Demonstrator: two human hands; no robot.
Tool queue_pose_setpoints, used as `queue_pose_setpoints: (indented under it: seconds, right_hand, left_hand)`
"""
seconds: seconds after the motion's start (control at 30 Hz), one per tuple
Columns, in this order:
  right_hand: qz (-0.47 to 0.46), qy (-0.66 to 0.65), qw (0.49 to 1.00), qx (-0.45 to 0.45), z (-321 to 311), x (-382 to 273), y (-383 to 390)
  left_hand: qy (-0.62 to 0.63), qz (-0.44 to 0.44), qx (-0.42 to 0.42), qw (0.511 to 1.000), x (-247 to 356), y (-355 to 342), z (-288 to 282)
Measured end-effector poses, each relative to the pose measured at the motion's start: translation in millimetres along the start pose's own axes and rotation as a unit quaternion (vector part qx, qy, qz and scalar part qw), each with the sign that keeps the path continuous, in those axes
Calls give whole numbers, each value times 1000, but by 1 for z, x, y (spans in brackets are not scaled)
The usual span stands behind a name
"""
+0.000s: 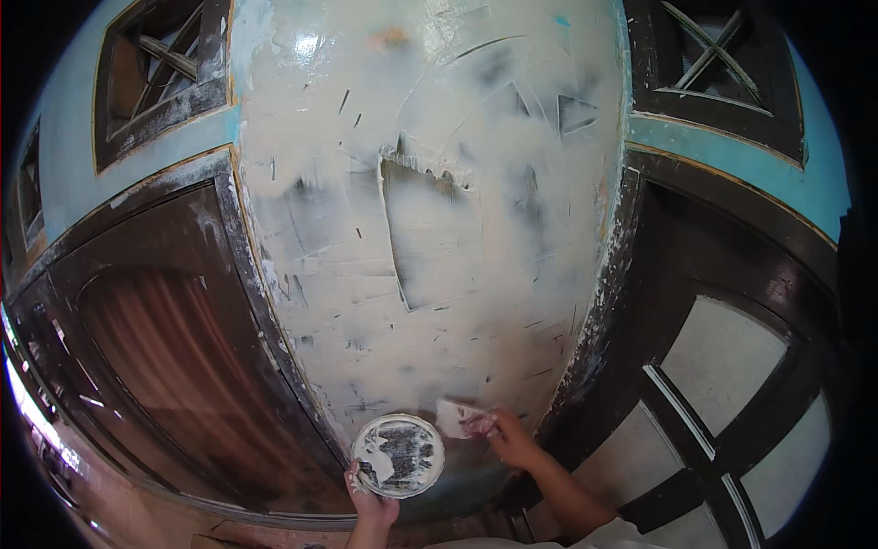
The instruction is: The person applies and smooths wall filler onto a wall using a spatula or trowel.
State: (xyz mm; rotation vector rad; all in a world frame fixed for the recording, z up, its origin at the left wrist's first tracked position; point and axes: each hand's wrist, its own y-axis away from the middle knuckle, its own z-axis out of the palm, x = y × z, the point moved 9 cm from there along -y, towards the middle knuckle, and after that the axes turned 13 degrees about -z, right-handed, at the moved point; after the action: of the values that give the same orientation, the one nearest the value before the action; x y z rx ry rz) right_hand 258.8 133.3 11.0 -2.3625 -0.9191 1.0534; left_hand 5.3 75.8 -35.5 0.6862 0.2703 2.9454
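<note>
Left grip (369, 505) closed on round paste-smeared dish (412, 448); right grip (514, 441) clasping coated spreader (452, 417). Patchy wall (530, 302) ahead; dark doors (732, 261) either side.

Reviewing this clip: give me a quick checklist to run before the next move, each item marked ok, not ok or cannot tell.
1. Round tray held: ok, left hand grips its lower-left rim.
2. White putty on the tray: ok, a mass at the left, smears elsewhere.
3. Scraper held: ok, in the right hand, blade pointing left.
4. Scraper touching the wall: cannot tell.
5. Wall surface even: not ok, ridges and dark patches show.
</note>
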Motion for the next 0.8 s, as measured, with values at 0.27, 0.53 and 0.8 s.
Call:
queue_pose_setpoints:
  seconds: [0.27,0.53,0.8]
  right_hand:
    - [-114,-52,964,235,-132,-89,-87]
    - [-232,414,829,297,-210,-224,-186]
    - [-326,488,758,286,-137,-215,-244]
  left_hand:
    - [17,15,-18,1000,10,-1,-14]
    - [1,11,-19,1000,23,-1,-13]
    - [9,-5,-8,1000,25,-6,-31]
